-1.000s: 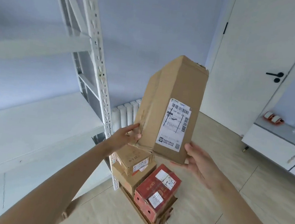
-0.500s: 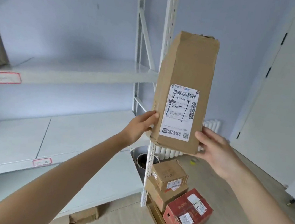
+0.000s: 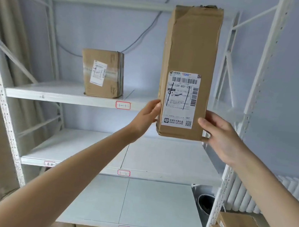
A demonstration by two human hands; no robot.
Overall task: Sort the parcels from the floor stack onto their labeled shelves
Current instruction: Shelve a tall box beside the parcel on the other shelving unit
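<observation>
Both hands gripped the tall parcel (image 3: 190,61) upright near its bottom, left hand (image 3: 147,116) on its left edge, right hand (image 3: 219,135) curled round the right, before the white shelves (image 3: 62,96); another parcel (image 3: 102,73) sat far left.

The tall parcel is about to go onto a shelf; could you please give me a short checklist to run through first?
1. Grip: left hand and right hand both hold the tall parcel at its lower end: ok.
2. Parcel upright, label facing the camera: ok.
3. Shipping label legible, marked with pen strokes: ok.
4. Match with the red-edged shelf tag: cannot tell, writing too small.
5. Free room on the upper shelf beside the boxed parcel: ok.
</observation>
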